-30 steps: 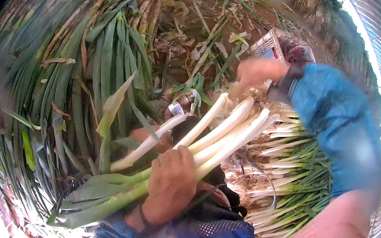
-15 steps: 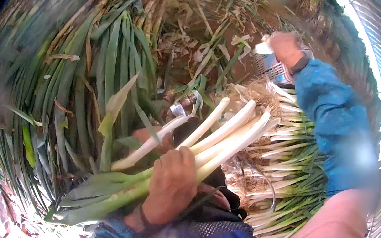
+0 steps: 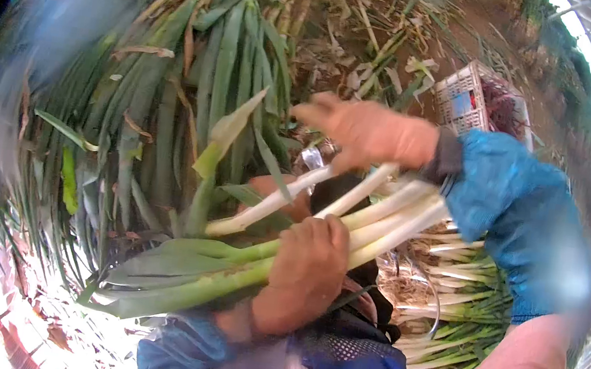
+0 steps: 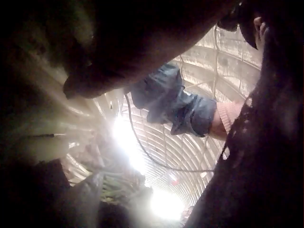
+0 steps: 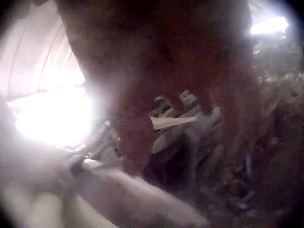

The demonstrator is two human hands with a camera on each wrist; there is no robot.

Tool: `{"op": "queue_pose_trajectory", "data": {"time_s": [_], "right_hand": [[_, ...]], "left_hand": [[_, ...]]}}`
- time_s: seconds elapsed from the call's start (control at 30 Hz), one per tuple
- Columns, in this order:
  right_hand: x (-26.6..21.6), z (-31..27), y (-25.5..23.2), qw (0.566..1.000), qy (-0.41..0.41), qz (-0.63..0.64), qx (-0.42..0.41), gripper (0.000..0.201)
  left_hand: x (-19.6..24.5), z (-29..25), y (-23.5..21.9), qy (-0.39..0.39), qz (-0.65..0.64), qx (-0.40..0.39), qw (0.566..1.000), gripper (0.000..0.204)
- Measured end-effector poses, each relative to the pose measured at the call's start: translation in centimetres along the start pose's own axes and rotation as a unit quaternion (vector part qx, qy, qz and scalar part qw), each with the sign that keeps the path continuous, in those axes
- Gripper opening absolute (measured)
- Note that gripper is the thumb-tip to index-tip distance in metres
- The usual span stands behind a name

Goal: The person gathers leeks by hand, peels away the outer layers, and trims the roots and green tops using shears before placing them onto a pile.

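My left hand [image 3: 306, 275] grips a small bunch of leeks [image 3: 386, 230], its fingers wrapped round their stems. The white ends point up and right; the broad green leaves [image 3: 173, 265] fan out to lower left. My right hand [image 3: 373, 131], blurred, reaches leftward above the white ends with fingers extended and nothing held. In the right wrist view its fingers [image 5: 135, 147] hang apart over pale stalks. Another leek [image 3: 270, 207] with a white stalk lies just beyond the bunch, below the right fingertips. The left wrist view is mostly dark, with pale stems beside the hand.
A big heap of untrimmed leeks [image 3: 127, 103] fills the left side. Cleaned leeks [image 3: 451, 309] lie in a row at right, roots inward. A white plastic crate [image 3: 463, 102] stands beyond on brown soil. Peeled leaves and dry scraps [image 3: 380, 54] litter the ground ahead.
My right hand went out toward the crate with a white piece, then came back leftward without it. The left hand keeps its hold on the bunch. The head view has shifted slightly.
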State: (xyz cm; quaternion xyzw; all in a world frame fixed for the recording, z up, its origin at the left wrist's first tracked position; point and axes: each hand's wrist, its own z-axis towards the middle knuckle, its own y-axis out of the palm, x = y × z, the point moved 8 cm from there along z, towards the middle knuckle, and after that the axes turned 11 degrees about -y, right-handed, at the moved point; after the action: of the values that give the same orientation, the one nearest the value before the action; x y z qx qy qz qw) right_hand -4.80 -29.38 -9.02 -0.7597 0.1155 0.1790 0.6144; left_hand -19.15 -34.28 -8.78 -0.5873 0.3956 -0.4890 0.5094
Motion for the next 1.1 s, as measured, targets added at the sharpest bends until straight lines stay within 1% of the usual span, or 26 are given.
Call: {"op": "queue_pose_trajectory", "data": {"time_s": [0.03, 0.07, 0.1, 0.17, 0.27, 0.37, 0.4, 0.43, 0.47, 0.5, 0.57, 0.6, 0.63, 0.67, 0.7, 0.77, 0.8, 0.83, 0.87, 0.9, 0.93, 0.97, 1.03, 1.07, 1.1], "right_hand": [[-2.1, 1.8, 1.2, 0.998, -0.061, -0.017, -0.005, 0.092], [-4.4, 3.2, 1.3, 0.998, -0.038, 0.004, -0.049, 0.093], [-5.2, 5.1, 3.1, 0.996, -0.081, -0.022, -0.004, 0.095], [-7.2, 6.8, 3.1, 0.990, -0.129, -0.035, -0.032, 0.099], [-7.8, 8.8, 5.3, 0.985, -0.142, -0.016, -0.099, 0.095], [-9.5, 8.7, 6.4, 0.966, -0.133, -0.027, -0.220, 0.066], [-10.6, 8.9, 6.6, 0.977, -0.157, -0.071, -0.123, 0.034], [-12.1, 8.5, 6.1, 0.968, -0.161, -0.115, -0.152, 0.013], [-12.7, 8.3, 5.5, 0.968, -0.197, -0.121, -0.099, 0.009], [-13.0, 7.8, 4.9, 0.963, -0.232, -0.127, -0.045, 0.008], [-11.8, 7.4, 1.6, 0.958, -0.197, -0.175, -0.112, 0.011], [-9.7, 7.7, 0.2, 0.959, -0.176, -0.209, -0.076, 0.006], [-7.4, 8.1, -1.3, 0.957, -0.157, -0.240, -0.042, 0.009], [-5.4, 8.1, -4.1, 0.956, -0.138, -0.258, 0.035, 0.011], [-4.9, 7.8, -6.8, 0.947, -0.115, -0.276, 0.115, 0.013], [-6.0, 7.9, -4.5, 0.972, -0.130, -0.194, 0.014, 0.033], [-7.4, 7.6, -3.0, 0.979, -0.133, -0.151, -0.035, 0.044], [-8.4, 7.7, 0.5, 0.978, -0.113, -0.117, -0.134, 0.047], [-9.1, 7.2, 4.2, 0.962, -0.132, -0.101, -0.219, 0.047], [-10.4, 6.8, 5.8, 0.958, -0.150, -0.119, -0.214, 0.036], [-11.0, 7.6, 7.1, 0.964, -0.147, -0.119, -0.186, 0.022], [-10.6, 7.6, 8.1, 0.959, -0.162, -0.138, -0.186, 0.019], [-11.7, 7.4, 5.7, 0.949, -0.190, -0.177, -0.181, 0.012], [-11.8, 6.7, 2.5, 0.940, -0.209, -0.237, -0.127, 0.006], [-8.2, 7.9, 1.4, 0.944, -0.176, -0.278, -0.037, 0.007]], "left_hand": [[0.0, 0.1, 0.1, -0.004, 0.001, 0.005, 1.000, 0.035], [0.1, 0.0, -0.4, 0.001, -0.003, 0.030, 1.000, 0.031], [0.0, 0.0, -0.5, -0.001, -0.006, 0.026, 1.000, 0.032], [-0.1, -0.2, -0.7, -0.002, -0.013, 0.019, 1.000, 0.034], [-0.1, -0.3, -0.4, -0.005, 0.019, 0.020, 1.000, 0.039], [0.0, -0.6, 0.2, 0.000, 0.026, 0.018, 1.000, 0.039], [0.0, -0.8, 0.5, 0.015, -0.001, 0.029, 0.999, 0.039], [0.1, -1.2, 0.9, 0.032, -0.029, 0.039, 0.998, 0.039], [0.2, -1.5, 1.1, 0.049, -0.058, 0.049, 0.996, 0.039], [0.2, -1.2, 0.9, 0.038, -0.031, 0.055, 0.997, 0.039], [0.2, -0.8, -0.2, 0.013, 0.023, 0.064, 0.998, 0.039], [0.1, -0.6, -0.6, 0.009, 0.024, 0.041, 0.999, 0.039], [0.0, -0.4, -1.0, 0.000, 0.023, 0.015, 1.000, 0.039], [0.0, -0.5, -1.0, -0.007, 0.022, -0.015, 1.000, 0.039], [0.1, -0.7, -0.9, -0.005, 0.020, -0.012, 1.000, 0.039], [0.2, -0.5, -0.7, -0.004, 0.017, 0.007, 1.000, 0.038], [0.3, -0.7, -0.9, 0.002, 0.024, 0.024, 0.999, 0.038], [0.4, -0.8, -1.2, 0.008, 0.033, 0.044, 0.998, 0.037], [0.5, -0.9, -1.4, 0.014, 0.041, 0.064, 0.997, 0.036], [0.5, -0.9, -0.9, 0.015, 0.035, 0.054, 0.998, 0.036], [0.5, -1.1, -0.3, 0.014, 0.027, 0.043, 0.999, 0.036], [0.6, -1.2, 0.1, 0.013, 0.019, 0.032, 0.999, 0.036], [0.6, -1.3, -0.3, 0.002, 0.018, 0.057, 0.998, 0.037], [0.5, -1.3, -0.5, -0.001, 0.018, 0.070, 0.997, 0.038], [0.5, -1.2, -0.8, 0.002, 0.024, 0.069, 0.997, 0.035]]}}
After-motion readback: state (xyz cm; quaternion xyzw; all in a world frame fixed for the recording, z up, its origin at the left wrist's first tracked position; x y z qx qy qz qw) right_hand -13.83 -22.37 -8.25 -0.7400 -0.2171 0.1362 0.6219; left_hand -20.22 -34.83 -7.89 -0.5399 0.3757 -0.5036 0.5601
